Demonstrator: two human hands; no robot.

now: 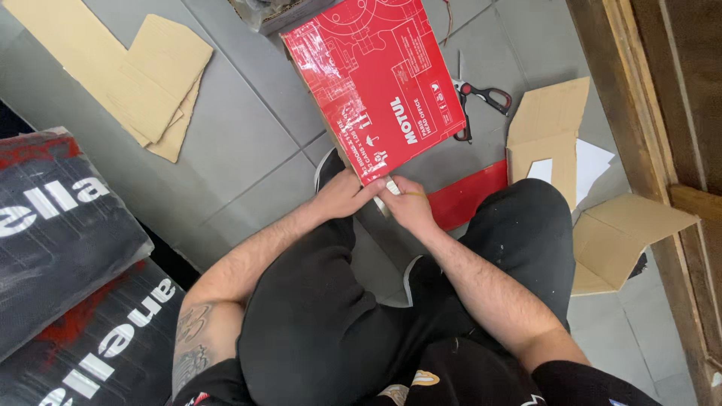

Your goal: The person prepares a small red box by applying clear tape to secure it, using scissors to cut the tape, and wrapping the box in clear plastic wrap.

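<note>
Fingers: both sets pinch at the near corner of the red cardboard panel (376, 83) — the left hand (342, 197) grips the corner edge, and the right hand (410, 203) closes on a small pale object there, too small to tell what it is.
Floor: grey tiles (248, 143), where the person sits with knees up in black trousers.
Black bags: two large black sacks with white lettering (60, 218) at the left.
Red cardboard panel: printed white, lying tilted on the floor ahead of the knees.
Cardboard scraps: plain brown pieces at upper left (143, 75) and at the right (549, 128).
Scissors: a black-and-red pair (477, 101) — just beside the panel's right edge.
</note>
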